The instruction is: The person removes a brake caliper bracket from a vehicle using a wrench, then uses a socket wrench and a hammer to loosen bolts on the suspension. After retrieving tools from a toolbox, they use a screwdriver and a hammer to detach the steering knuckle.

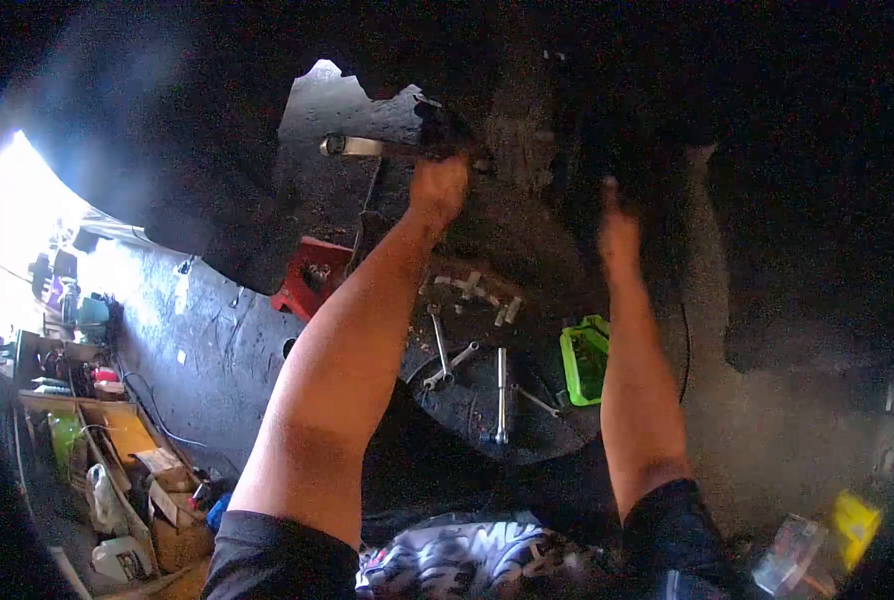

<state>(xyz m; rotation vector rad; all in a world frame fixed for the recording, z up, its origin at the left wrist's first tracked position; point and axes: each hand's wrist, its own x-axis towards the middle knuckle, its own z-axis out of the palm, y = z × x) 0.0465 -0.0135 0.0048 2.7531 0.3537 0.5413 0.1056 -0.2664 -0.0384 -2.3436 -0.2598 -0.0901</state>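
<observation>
My left hand is raised under a dark overhead surface, its fingers closed and their front side lost in shadow. Just left of it, a pale metal piece with a rounded, ring-like end points away from the fist. Whether my fingers grip that piece cannot be made out. My right hand reaches up into deep shadow on the right. One fingertip catches light there, but the other fingers are too dark to read. Below the hands lie several wrenches and a long ratchet handle.
A red stand-like object is beside my left forearm. A bright green case or light sits by my right forearm. Boxes and clutter fill the lower left. A yellow packet lies lower right. Daylight enters at far left.
</observation>
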